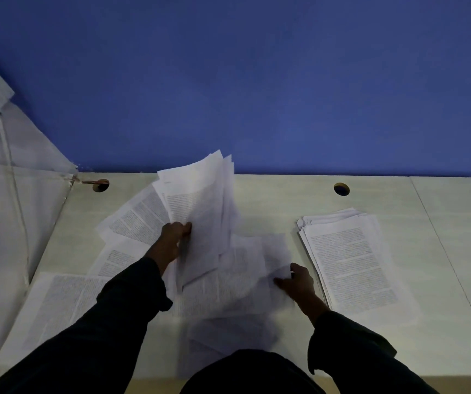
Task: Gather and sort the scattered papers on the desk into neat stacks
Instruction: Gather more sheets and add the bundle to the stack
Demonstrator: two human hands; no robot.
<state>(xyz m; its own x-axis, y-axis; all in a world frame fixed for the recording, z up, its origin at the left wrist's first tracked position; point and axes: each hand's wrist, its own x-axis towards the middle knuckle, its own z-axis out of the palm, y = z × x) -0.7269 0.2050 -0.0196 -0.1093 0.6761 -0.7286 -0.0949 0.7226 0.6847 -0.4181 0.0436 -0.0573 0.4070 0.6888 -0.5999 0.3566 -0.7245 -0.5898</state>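
Printed white papers lie scattered over the pale desk [271, 200]. My left hand [173, 237] grips a bundle of sheets [200, 200] that stands tilted up off the desk, thumb on its front. My right hand [296, 281] pinches the edge of a loose sheet [245, 274] in the middle pile. A rough stack of papers [353, 263] lies to the right of that hand. More loose sheets [58, 305] lie flat at the left and near the front edge.
A blue partition wall [257, 95] closes the back of the desk. Two round cable holes [100, 185] [341, 189] sit near the back edge. A translucent side panel [1, 194] with a cable stands at the left. A seam [450, 265] runs across the desk's right part.
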